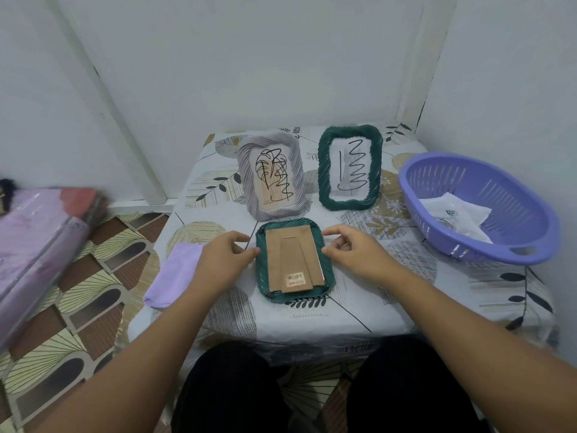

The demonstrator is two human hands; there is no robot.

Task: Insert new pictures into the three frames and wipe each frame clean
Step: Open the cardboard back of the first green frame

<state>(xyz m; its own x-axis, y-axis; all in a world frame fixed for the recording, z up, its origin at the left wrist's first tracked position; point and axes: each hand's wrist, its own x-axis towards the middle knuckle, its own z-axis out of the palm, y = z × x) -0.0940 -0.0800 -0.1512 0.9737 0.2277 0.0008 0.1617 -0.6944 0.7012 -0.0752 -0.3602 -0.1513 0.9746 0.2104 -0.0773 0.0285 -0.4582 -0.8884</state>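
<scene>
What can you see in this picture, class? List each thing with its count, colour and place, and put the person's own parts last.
upright frames: 2, grey and dark green, table back
face-down frame: 1, dark green, brown backing, table centre
cloth: 1, lilac, table left
basket: 1, purple, table right, white papers inside
tablecloth: 1, white, leaf print
bundle: 1, lilac, floor left
left hand: fingertips at the face-down frame's left edge
right hand: fingertips at its right edge
</scene>
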